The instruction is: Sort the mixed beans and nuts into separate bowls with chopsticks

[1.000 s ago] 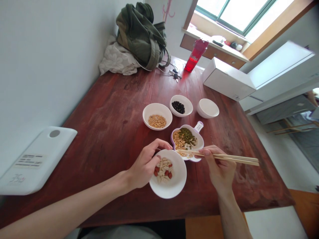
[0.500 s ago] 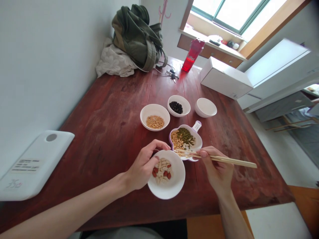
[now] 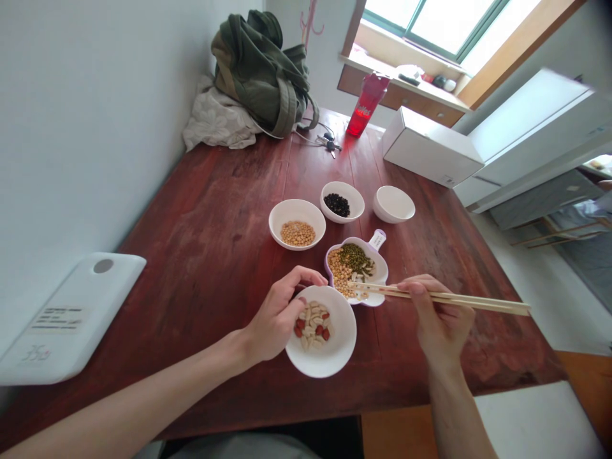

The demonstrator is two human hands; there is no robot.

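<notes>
My left hand (image 3: pixel 282 315) grips the rim of a white bowl (image 3: pixel 342 347) that holds pale peeled peanuts and a few red-skinned ones (image 3: pixel 315 324). In my right hand (image 3: pixel 440 319) is a pair of chopsticks (image 3: pixel 482 303), their tips over the purple-edged white dish (image 3: pixel 381 271) just beyond the bowl. That dish has a short handle and contains yellow soybeans (image 3: pixel 340 273), green mung beans (image 3: pixel 356 258) and some pale pieces, perhaps peanuts. Whether the tips pinch anything is too small to tell.
Behind the dish stand a bowl of soybeans (image 3: pixel 275 223), a bowl of black beans (image 3: pixel 356 213) and a third white bowl (image 3: pixel 394 205). A white scale (image 3: pixel 71 312) lies at left. Farther back are a green bag (image 3: pixel 262 76), keys (image 3: pixel 329 145), a red bottle (image 3: pixel 366 105) and a white box (image 3: pixel 430 146).
My right hand has shifted right with the chopsticks, whose tips have moved slightly right and up inside the dish. My left hand still holds the bowl in nearly the same place.
</notes>
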